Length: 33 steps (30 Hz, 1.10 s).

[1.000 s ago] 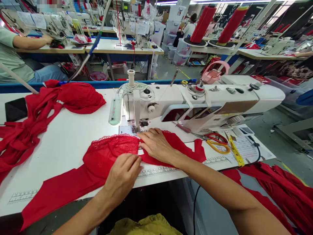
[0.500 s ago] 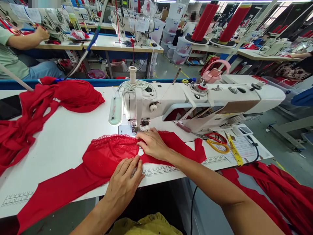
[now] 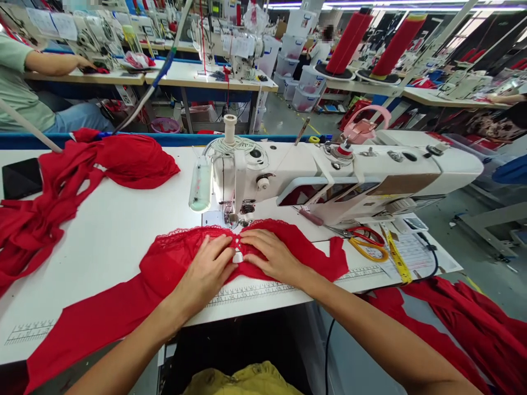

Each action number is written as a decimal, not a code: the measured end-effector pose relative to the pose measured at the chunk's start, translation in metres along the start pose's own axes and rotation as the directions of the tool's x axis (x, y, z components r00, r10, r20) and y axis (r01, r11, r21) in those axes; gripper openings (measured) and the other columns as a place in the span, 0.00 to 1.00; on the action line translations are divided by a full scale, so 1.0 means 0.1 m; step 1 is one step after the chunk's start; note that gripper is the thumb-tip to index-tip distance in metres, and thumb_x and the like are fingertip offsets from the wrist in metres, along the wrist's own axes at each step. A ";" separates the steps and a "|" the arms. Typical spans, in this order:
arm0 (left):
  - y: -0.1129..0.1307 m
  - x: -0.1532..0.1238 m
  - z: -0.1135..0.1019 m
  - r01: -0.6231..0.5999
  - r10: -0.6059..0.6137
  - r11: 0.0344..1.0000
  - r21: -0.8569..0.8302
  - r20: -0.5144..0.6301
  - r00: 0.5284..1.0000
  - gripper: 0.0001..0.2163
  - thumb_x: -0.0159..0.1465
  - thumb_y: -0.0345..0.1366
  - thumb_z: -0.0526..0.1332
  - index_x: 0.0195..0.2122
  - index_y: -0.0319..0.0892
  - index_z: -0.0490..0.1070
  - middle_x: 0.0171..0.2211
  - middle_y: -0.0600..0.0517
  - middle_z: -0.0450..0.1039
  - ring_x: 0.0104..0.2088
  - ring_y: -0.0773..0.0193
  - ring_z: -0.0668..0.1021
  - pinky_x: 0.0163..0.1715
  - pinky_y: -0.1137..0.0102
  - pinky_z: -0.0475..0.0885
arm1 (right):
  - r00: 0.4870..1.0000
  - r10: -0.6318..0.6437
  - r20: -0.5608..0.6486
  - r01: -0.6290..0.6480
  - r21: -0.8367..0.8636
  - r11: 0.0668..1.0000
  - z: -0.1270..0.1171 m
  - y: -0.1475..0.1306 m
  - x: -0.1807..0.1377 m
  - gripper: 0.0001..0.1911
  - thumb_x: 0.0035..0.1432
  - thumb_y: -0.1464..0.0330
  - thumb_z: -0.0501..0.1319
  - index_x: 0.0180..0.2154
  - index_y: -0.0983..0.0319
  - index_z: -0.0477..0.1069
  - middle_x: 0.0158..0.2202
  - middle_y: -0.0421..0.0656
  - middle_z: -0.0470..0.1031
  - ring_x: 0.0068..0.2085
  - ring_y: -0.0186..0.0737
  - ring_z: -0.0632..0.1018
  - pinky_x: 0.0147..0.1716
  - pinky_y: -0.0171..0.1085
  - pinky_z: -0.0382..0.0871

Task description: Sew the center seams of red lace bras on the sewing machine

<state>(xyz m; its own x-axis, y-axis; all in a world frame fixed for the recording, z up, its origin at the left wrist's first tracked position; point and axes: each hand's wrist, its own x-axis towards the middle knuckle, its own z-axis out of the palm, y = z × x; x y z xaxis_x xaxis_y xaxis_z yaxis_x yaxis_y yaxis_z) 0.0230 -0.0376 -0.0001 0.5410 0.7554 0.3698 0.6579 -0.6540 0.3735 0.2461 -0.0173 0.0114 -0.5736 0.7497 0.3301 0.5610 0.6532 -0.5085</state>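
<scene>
A red lace-edged bra lies spread on the white sewing table, its lace edge towards the machine. My left hand rests on the left cup, fingers stretched over the fabric beside the centre. From the other side, my right hand lies on the right cup, fingers extended and thumb apart, its tips close to those of the left. A small white gap shows between the cups. Just behind the bra's centre is the presser foot of a white sewing machine; the bra's edge is in front of it.
More red fabric pieces lie at the left by a black flat object. Scissors, a yellow tape measure and papers are at the right. Red garments hang below. A co-worker's arm is at another machine.
My left hand has moved up onto the left cup near the centre. My right hand has drawn back slightly right from the presser foot and lies flatter. The bra has stayed nearly in place.
</scene>
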 end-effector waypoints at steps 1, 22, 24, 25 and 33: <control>-0.03 -0.03 0.02 0.030 -0.030 0.999 0.022 0.005 1.000 0.10 0.71 0.39 0.55 0.46 0.41 0.72 0.57 0.41 0.72 0.61 0.46 0.71 0.60 0.41 0.65 | 0.999 0.039 0.001 -0.039 -0.020 0.999 0.04 0.00 -0.02 0.15 0.67 0.65 0.59 0.54 0.60 0.69 0.56 0.49 0.74 0.58 0.47 0.73 0.60 0.51 0.67; -0.14 -0.13 -0.06 0.122 -0.162 0.944 0.307 0.110 0.981 0.33 0.68 0.56 0.53 0.69 0.44 0.57 0.67 0.44 0.61 0.64 0.44 0.64 0.62 0.46 0.61 | 0.929 0.143 0.341 -0.040 -0.291 0.956 -0.06 -0.01 -0.15 0.41 0.69 0.49 0.51 0.71 0.65 0.43 0.73 0.49 0.44 0.73 0.48 0.46 0.70 0.55 0.44; -0.13 -0.13 -0.08 0.127 -0.168 0.947 0.295 0.117 0.979 0.33 0.68 0.56 0.54 0.69 0.44 0.56 0.68 0.44 0.61 0.65 0.44 0.64 0.62 0.46 0.60 | 0.933 0.131 0.334 -0.028 -0.297 0.955 -0.05 -0.01 -0.17 0.41 0.69 0.49 0.51 0.71 0.66 0.42 0.73 0.50 0.44 0.73 0.48 0.46 0.70 0.56 0.44; -0.13 -0.13 -0.08 0.128 -0.170 0.948 0.291 0.124 0.978 0.33 0.68 0.56 0.54 0.69 0.44 0.55 0.68 0.44 0.60 0.65 0.44 0.64 0.62 0.47 0.60 | 0.935 0.126 0.331 -0.023 -0.299 0.954 -0.04 -0.02 -0.18 0.41 0.69 0.50 0.52 0.71 0.65 0.42 0.73 0.50 0.44 0.73 0.48 0.46 0.70 0.56 0.44; -0.11 -0.13 -0.12 0.135 -0.190 0.946 0.293 0.167 0.967 0.35 0.66 0.58 0.55 0.69 0.44 0.56 0.68 0.45 0.60 0.64 0.43 0.65 0.62 0.48 0.59 | 0.941 0.112 0.321 -0.010 -0.303 0.953 -0.03 -0.02 -0.20 0.44 0.67 0.51 0.55 0.72 0.63 0.37 0.72 0.50 0.46 0.72 0.49 0.51 0.69 0.56 0.48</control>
<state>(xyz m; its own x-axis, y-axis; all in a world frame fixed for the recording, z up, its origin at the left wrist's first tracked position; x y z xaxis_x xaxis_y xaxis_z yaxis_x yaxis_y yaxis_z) 0.0026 -0.0405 0.0013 0.4860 0.8619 0.1443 0.8494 -0.5048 0.1541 0.2585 -0.0328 0.0084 -0.6683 0.7439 -0.0016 0.7211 0.6473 -0.2470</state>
